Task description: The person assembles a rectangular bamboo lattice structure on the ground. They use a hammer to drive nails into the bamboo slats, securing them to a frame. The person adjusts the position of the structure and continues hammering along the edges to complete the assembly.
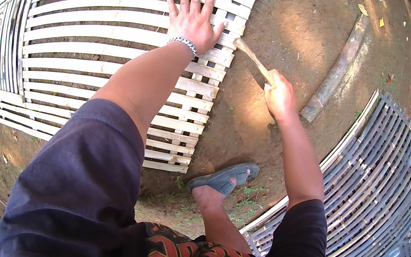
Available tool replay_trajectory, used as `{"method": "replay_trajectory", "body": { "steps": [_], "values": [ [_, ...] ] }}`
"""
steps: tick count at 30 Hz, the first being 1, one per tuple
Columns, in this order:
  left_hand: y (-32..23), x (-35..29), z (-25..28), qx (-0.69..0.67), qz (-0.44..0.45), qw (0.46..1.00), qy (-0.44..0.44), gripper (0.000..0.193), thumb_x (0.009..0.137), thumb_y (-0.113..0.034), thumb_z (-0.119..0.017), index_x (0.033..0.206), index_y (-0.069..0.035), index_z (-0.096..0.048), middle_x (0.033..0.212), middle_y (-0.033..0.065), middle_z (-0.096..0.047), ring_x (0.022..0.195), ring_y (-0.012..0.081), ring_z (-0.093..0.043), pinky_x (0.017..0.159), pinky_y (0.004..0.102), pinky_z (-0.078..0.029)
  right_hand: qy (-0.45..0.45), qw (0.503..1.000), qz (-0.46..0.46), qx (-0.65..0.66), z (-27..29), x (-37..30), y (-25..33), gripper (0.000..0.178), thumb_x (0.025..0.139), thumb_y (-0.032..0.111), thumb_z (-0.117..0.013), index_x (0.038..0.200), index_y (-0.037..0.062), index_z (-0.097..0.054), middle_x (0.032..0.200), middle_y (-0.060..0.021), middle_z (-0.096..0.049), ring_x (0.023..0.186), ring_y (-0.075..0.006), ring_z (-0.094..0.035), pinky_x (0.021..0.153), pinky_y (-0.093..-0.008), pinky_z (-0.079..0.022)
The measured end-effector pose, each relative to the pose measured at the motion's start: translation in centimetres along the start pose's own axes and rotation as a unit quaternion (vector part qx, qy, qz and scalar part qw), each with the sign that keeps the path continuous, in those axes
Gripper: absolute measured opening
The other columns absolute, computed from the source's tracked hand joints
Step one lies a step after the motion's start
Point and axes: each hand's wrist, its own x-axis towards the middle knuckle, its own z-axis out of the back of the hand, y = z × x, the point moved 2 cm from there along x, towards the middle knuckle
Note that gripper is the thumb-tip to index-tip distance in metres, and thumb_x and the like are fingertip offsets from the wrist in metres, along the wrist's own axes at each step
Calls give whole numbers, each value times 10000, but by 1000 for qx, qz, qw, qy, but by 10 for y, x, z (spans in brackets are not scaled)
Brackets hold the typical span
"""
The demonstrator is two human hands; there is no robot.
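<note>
My left hand point(195, 22) lies with spread fingers on a panel of pale bamboo slats point(92, 38), close to its right edge, where crosspieces run under the slat ends. A chain bracelet point(184, 42) is round that wrist. My right hand point(280, 97) is closed round a short wooden stick point(253, 57), perhaps a tool handle. The stick points up and left, its far end at the panel's right edge; whether it touches the slats I cannot tell.
On the bare earth to the right lies a split bamboo length point(336, 68). A second, darker slatted bamboo panel point(370, 188) stands at the lower right. My sandalled foot point(223, 177) is on the ground between the panels. A few yellow leaves point(363, 10) lie at the far right.
</note>
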Motion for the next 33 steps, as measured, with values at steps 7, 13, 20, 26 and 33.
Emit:
{"method": "replay_trajectory", "body": {
  "steps": [7, 13, 20, 26, 33],
  "values": [
    [2, -2, -1, -4, 0, 1000, -13, 787, 1001, -641, -449, 1630, -191, -301, 1699, 168, -226, 1584, 365, -150, 1249, 646, -90, -69, 993, 66, 69, 0, -11, 4, 277, 910, 96, -661, 1186, 102, -669, 1117, -160, -707, 1011, -401, -687, 884, -461, -566],
    [2, 1, -2, -8, -10, 999, -31, 807, 995, -621, -469, 1634, -166, -279, 1700, 173, -218, 1580, 383, -151, 1237, 671, -103, -118, 987, 67, 88, 4, -6, 1, 234, 910, 136, -663, 1138, 88, -683, 1095, -152, -716, 967, -375, -713, 827, -429, -583],
    [4, 0, -2, -11, -8, 1000, -28, 797, 998, -614, -474, 1629, -162, -292, 1696, 174, -230, 1576, 390, -163, 1232, 674, -114, -125, 988, 46, 74, 2, -6, 10, 281, 890, 154, -703, 1158, 72, -683, 1141, -147, -717, 982, -364, -716, 868, -447, -581],
    [0, -1, 0, -23, -13, 999, -22, 788, 999, -609, -475, 1627, -167, -298, 1697, 167, -234, 1578, 380, -165, 1235, 672, -109, -46, 998, 16, 27, -14, -10, -2, 257, 891, 148, -695, 1132, 65, -661, 1055, -171, -707, 954, -379, -711, 845, -454, -574],
    [2, 1, -2, -3, -13, 1000, -26, 783, 998, -605, -475, 1631, -180, -295, 1702, 161, -224, 1581, 376, -158, 1240, 669, -99, -102, 981, 41, 157, -10, -14, 12, 206, 898, 100, -665, 1098, 54, -675, 1050, -177, -712, 938, -393, -704, 822, -457, -577]
  ]
}}
